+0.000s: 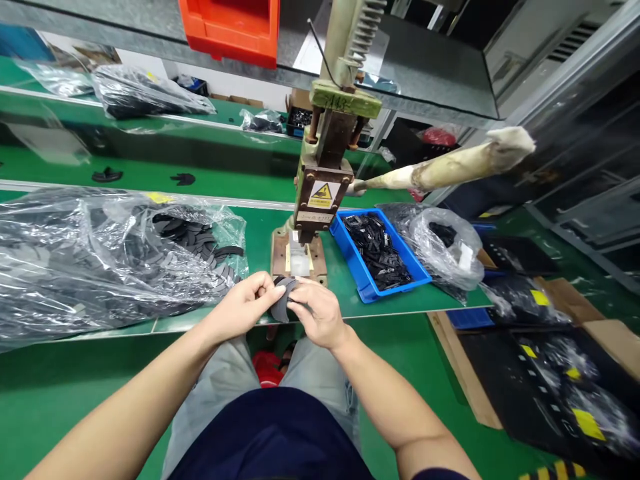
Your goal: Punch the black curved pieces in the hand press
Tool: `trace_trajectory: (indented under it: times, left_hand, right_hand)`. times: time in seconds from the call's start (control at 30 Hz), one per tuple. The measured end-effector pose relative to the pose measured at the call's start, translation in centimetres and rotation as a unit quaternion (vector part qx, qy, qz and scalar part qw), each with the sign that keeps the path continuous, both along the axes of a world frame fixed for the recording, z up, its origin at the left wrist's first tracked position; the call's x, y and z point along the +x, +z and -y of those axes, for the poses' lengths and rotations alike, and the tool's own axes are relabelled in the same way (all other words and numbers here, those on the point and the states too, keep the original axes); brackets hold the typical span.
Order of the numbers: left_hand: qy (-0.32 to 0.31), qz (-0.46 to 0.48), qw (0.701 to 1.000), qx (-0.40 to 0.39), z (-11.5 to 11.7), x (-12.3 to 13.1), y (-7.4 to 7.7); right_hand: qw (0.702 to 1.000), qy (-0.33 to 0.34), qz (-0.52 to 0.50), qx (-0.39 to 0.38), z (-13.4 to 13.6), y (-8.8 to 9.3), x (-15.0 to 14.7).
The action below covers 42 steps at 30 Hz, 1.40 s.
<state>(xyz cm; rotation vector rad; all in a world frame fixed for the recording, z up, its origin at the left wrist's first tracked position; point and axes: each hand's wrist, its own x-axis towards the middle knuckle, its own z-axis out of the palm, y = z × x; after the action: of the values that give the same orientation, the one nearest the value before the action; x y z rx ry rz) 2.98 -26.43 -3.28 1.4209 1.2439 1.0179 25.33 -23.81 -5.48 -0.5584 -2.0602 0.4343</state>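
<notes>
A curved dark grey plastic piece (281, 308) is held between my two hands at the table's front edge. My left hand (245, 301) pinches its left side, thumb on top. The fingers of my right hand (318, 309) close on its right side. Just beyond my hands stands a hand press (320, 180) with a warning label, its metal base (317, 265) close to my fingertips. Left of my hands lies a clear plastic bag (110, 260) full of similar curved dark pieces. To the right, a blue tray (367, 292) holds many small black parts.
The press lever (450, 167) sticks out to the right. An orange bin (227, 30) sits on the shelf above. Two dark pieces (107, 175) lie on the green conveyor behind. Bagged parts (445, 247) and cardboard boxes (467, 373) crowd the right side.
</notes>
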Motion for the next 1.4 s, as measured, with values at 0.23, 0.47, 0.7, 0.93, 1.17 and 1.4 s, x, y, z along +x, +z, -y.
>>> trace_trajectory:
  times: [0.23, 0.47, 0.7, 0.93, 1.17, 1.4]
  left_hand:
    - [-0.120, 0.146, 0.976, -0.111, -0.1, 0.1, -0.3]
    - [0.019, -0.001, 0.991, -0.133, -6.4, -4.4, -3.1]
    - [0.078, -0.411, 0.908, -0.017, -20.8, -7.5, 0.8]
    - [0.095, -0.503, 0.858, 0.043, -26.6, -5.8, 4.5]
    - [0.016, -0.465, 0.882, 0.080, -16.8, -4.7, -1.3]
    - [0.009, -0.405, 0.868, 0.287, -4.4, -3.9, -9.3]
  right_hand:
    - [1.000, -0.002, -0.013, -0.024, -0.5, -0.8, 1.2]
    - [0.973, -0.202, -0.013, -0.114, -2.7, -4.9, 6.0]
    - [0.957, -0.256, -0.035, -0.134, -4.6, -7.2, 7.7]
    - [0.955, -0.260, -0.036, -0.137, -4.2, -6.6, 7.9]
    - [0.961, -0.234, -0.043, -0.138, -4.2, -6.4, 7.6]
    - [0.972, -0.195, -0.002, -0.130, -2.4, -3.9, 7.9]
